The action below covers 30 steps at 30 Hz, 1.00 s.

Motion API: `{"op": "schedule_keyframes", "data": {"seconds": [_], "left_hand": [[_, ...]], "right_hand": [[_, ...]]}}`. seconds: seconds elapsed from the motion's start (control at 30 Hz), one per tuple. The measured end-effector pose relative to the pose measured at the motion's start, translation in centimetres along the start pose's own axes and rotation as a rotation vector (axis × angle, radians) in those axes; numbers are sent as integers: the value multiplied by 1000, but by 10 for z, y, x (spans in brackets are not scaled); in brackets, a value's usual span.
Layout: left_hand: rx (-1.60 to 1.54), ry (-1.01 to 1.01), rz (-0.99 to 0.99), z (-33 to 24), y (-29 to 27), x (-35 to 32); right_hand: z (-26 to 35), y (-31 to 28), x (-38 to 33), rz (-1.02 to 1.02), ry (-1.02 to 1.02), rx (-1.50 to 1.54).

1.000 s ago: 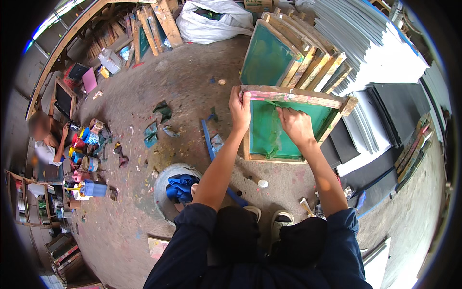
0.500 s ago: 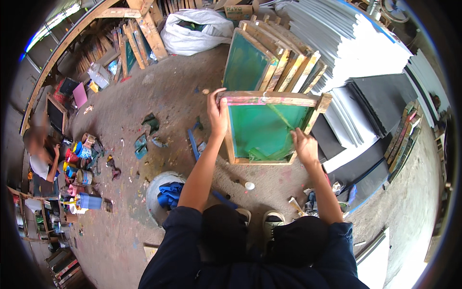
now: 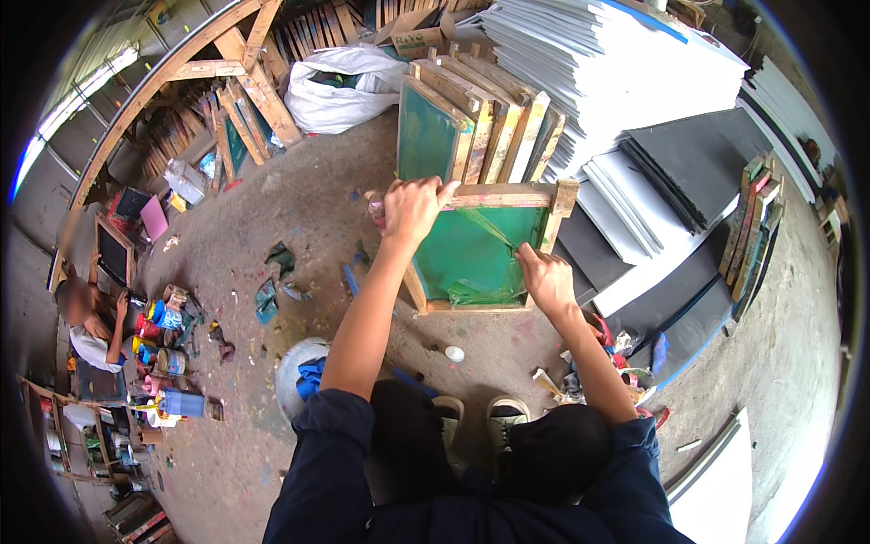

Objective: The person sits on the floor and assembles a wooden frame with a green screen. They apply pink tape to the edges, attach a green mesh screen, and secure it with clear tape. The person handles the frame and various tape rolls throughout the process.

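Note:
A wooden screen-printing frame [image 3: 507, 195] with green mesh [image 3: 453, 258] stands tilted on the floor before me. My left hand [image 3: 412, 213] is closed over its top rail near the left corner. In front of the mesh, my right hand [image 3: 546, 276] pinches a thin, translucent green strip [image 3: 494, 232], which stretches taut from the upper part of the frame down to my fingers. More crumpled green film [image 3: 485, 292] hangs along the bottom of the mesh. Whether the strip is tape or film, I cannot tell.
Behind the frame several similar frames [image 3: 485, 118] lean in a row beside stacked white sheets [image 3: 625, 72]. Black sheets [image 3: 716, 168] lie to the right. A bucket [image 3: 292, 376] with blue cloth stands left of my legs. Far left, a person [image 3: 95, 331] sits by paint cans [image 3: 172, 363].
My left hand has shifted from the frame's left corner onto the top rail, its fingers now over it. The green strip looks wider in my right hand's pinch. The whole view has shifted slightly.

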State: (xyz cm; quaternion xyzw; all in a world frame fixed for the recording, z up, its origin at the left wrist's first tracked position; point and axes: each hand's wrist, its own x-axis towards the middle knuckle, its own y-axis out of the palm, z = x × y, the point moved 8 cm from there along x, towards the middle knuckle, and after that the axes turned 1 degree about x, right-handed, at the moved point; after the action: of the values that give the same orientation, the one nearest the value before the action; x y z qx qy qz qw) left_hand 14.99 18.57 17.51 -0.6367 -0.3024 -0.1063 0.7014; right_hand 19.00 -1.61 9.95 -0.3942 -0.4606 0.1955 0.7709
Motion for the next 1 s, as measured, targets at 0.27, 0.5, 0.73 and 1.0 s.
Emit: {"op": "schedule_keyframes", "data": {"seconds": [0.27,0.5,0.73,1.0], "left_hand": [[46,-44,-2,9,14,8],[-29,-13,38,-1,19,10],[-340,162,-69,-42,8,13],[-42,58,-71,-34,27,10]], "right_hand": [[-114,6,-116,141,549,-8],[-152,58,-169,103,835,814],[-133,-11,-103,-626,647,1451],[-50,-30,-32,-210,550,1563]]}}
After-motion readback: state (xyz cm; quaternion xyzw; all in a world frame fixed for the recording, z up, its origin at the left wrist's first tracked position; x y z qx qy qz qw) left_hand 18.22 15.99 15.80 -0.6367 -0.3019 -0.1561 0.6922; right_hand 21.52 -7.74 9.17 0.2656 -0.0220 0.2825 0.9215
